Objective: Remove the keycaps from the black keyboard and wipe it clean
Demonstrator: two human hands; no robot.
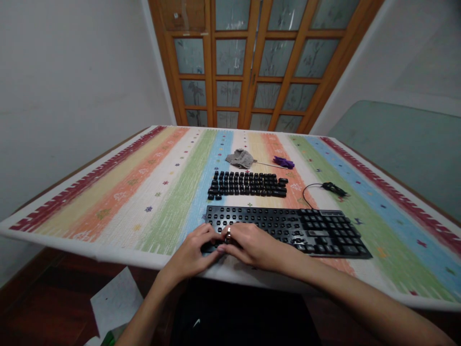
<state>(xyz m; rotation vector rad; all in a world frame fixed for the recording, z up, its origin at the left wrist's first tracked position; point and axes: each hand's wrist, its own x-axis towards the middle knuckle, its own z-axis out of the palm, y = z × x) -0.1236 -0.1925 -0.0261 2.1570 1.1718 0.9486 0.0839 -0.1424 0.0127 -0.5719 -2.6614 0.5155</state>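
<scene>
A black keyboard [259,223] lies near the table's front edge. Its left and middle sections show bare key posts without caps, while the right section still carries keycaps. My left hand [198,250] is at the keyboard's lower left corner, its thumb and fingers drawn together. My right hand [248,244] meets it there with fingers curled and closed, and the fingertips of both hands touch or nearly touch. A small shiny dark piece [228,236] shows at the right fingers; I cannot tell what it is. The fingers hide that corner of the keyboard.
Removed black keycaps [248,184] stand in rows behind the keyboard. Farther back lie a crumpled grey cloth [240,158], a thin rod [272,165] and a purple bundle [284,162]. The coiled cable [334,189] rests behind the keyboard's right side, on a striped tablecloth [122,206].
</scene>
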